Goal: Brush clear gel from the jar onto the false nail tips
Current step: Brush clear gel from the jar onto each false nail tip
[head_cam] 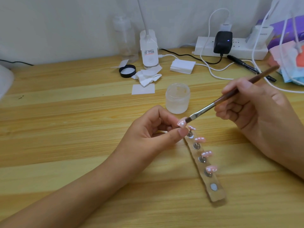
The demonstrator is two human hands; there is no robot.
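Between the hands, the right hand (253,104) pinching the brush (213,104) should stroke lightly along the nail tip (181,123) pinched by the left hand (153,129).

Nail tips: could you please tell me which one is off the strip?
The tip held in the left hand, at the brush; four others stand on the strip.

A single head-worn, wide-angle view looks forward and down from close above the worktop (65,129), facing the wall (65,22) behind; both forearms enter from the near edge
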